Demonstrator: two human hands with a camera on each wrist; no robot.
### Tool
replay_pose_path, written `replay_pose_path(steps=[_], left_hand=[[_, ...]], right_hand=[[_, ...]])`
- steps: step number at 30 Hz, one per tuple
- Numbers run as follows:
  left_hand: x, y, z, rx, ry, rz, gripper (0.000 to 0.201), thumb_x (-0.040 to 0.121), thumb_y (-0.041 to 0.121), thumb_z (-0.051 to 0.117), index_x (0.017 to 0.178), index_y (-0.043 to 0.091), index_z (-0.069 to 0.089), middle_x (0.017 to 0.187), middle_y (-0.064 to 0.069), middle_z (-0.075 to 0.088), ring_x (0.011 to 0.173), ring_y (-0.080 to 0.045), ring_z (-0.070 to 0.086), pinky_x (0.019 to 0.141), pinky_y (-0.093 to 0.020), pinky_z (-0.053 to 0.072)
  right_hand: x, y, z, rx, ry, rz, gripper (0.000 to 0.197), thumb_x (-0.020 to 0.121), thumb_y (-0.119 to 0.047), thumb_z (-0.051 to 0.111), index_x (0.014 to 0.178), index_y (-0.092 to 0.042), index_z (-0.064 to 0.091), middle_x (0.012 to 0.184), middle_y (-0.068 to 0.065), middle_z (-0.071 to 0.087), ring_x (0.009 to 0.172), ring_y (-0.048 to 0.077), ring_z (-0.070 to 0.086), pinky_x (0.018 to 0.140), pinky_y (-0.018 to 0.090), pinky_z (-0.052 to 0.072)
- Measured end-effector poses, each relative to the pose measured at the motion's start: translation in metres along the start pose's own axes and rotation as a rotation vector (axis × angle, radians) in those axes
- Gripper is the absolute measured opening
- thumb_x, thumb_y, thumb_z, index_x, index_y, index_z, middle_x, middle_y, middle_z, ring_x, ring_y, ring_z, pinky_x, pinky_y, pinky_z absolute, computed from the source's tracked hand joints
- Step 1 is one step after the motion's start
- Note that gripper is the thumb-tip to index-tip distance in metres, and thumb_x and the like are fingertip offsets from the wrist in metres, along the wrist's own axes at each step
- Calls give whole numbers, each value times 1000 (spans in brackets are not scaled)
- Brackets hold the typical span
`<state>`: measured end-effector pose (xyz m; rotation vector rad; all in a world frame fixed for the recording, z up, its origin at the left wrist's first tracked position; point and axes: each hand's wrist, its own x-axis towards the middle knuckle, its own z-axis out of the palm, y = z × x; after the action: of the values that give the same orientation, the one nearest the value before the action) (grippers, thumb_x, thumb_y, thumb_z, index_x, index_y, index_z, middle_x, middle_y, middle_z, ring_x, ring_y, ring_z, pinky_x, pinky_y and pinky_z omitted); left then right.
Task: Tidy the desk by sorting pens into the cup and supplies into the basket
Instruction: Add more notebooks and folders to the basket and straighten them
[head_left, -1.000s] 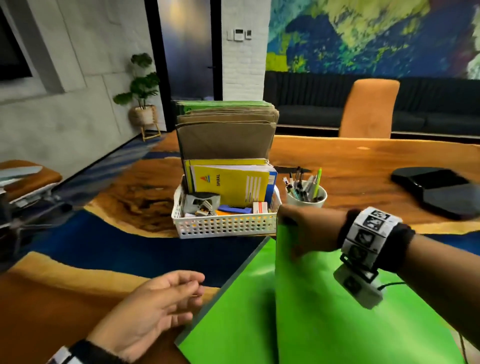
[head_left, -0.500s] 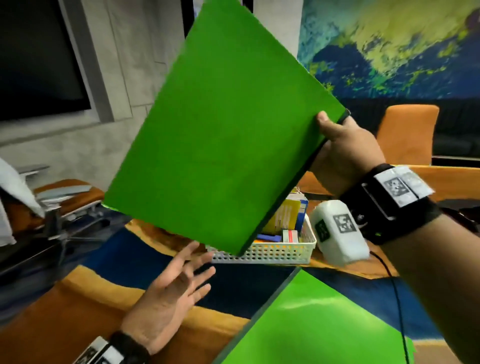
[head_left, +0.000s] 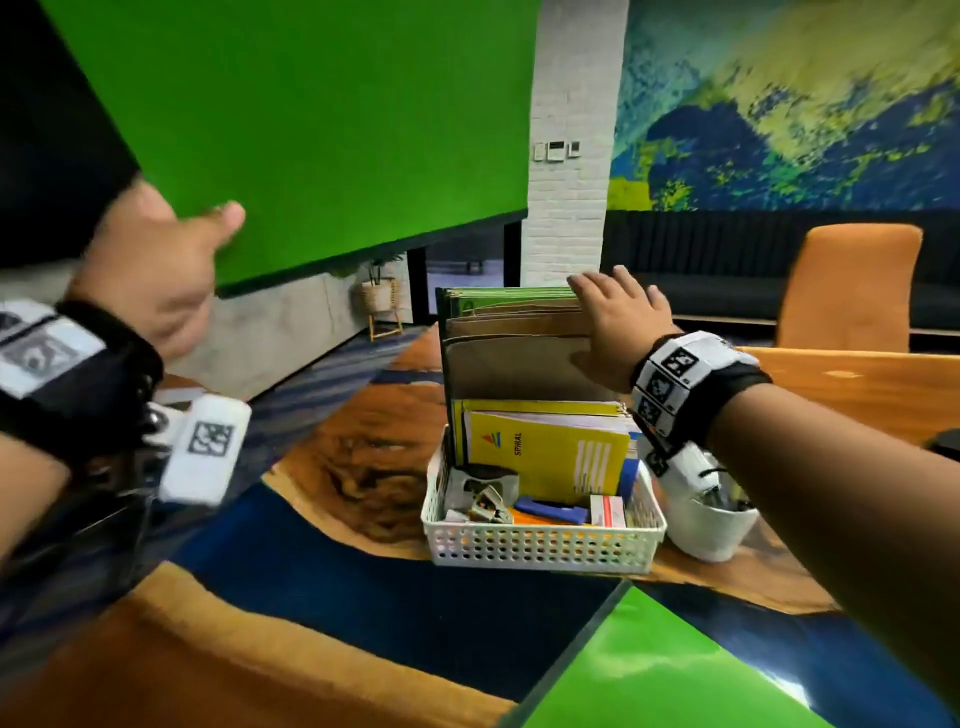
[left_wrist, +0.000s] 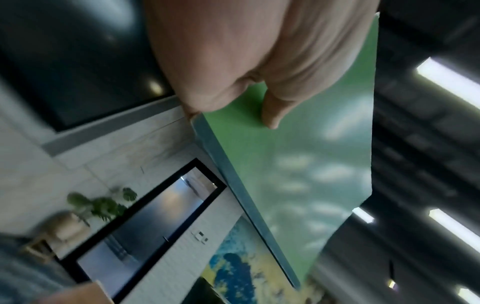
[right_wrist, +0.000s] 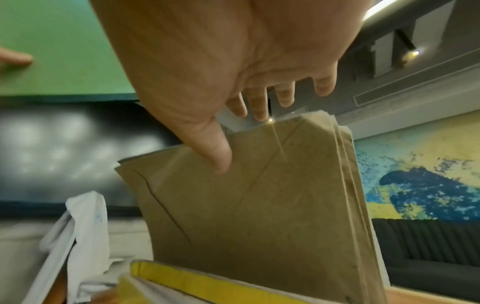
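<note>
My left hand (head_left: 171, 260) grips a green folder (head_left: 322, 119) by its lower left corner and holds it high at the upper left, thumb on the front face. The left wrist view shows that thumb (left_wrist: 270, 115) lying on the green folder (left_wrist: 298, 174). My right hand (head_left: 613, 327) holds the top right corner of the brown envelopes (head_left: 509, 358), which stand upright in the white basket (head_left: 540, 545). Its thumb (right_wrist: 221, 156) lies on the front of the brown envelopes (right_wrist: 259, 216), with the fingers over their top edge. A white cup (head_left: 711, 530) with pens stands right of the basket, partly hidden by my wrist.
The basket also holds a yellow spiral notebook (head_left: 550, 452), green folders at the back and small supplies in front. A second green folder (head_left: 675, 675) lies on the desk (head_left: 311, 675) at the near right. An orange chair (head_left: 852, 286) stands beyond the desk.
The raised green folder passed from my right hand to my left and swung to the upper left. My right hand let go and reached the envelopes in the basket.
</note>
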<state>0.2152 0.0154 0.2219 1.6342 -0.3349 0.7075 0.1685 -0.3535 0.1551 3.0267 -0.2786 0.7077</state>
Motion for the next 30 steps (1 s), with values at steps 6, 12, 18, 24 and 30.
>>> replay_pose_path(steps=[6,12,18,24,30], left_hand=[[77,12,5,167,-388,117,45,96,9,64,137,26,59,127,6,71,117,-13,68,109,-44,47],[75,41,42,458,-639,175,37,101,17,61,133,34,58,121,12,71,110,-9,68,100,-36,49],[60,56,92,564,-686,260,32,102,12,57,131,27,55,110,7,67,86,1,62,83,-20,50],[37,50,160,1039,-899,511,37,100,21,61,136,25,51,118,-9,67,99,-28,60,90,-39,50],[2,-3,241,1209,-1122,601,52,100,14,57,149,23,45,140,-11,60,123,-32,57,88,-31,41]], right_hand=[[13,-6,18,-204,-45,-44,59,84,-38,59,140,-40,41,129,4,52,126,30,45,106,56,31],[-10,-5,36,-293,85,-202,35,82,-32,57,117,-37,63,138,12,40,130,37,34,104,53,27],[-14,0,43,-218,110,-150,43,79,-27,60,122,-30,55,148,15,36,140,39,29,110,62,20],[-16,1,44,-52,281,-33,39,77,-20,60,112,-24,45,107,1,56,105,32,50,94,51,32],[-10,21,36,120,227,126,29,79,-16,55,102,-28,43,89,-9,61,94,28,56,95,51,28]])
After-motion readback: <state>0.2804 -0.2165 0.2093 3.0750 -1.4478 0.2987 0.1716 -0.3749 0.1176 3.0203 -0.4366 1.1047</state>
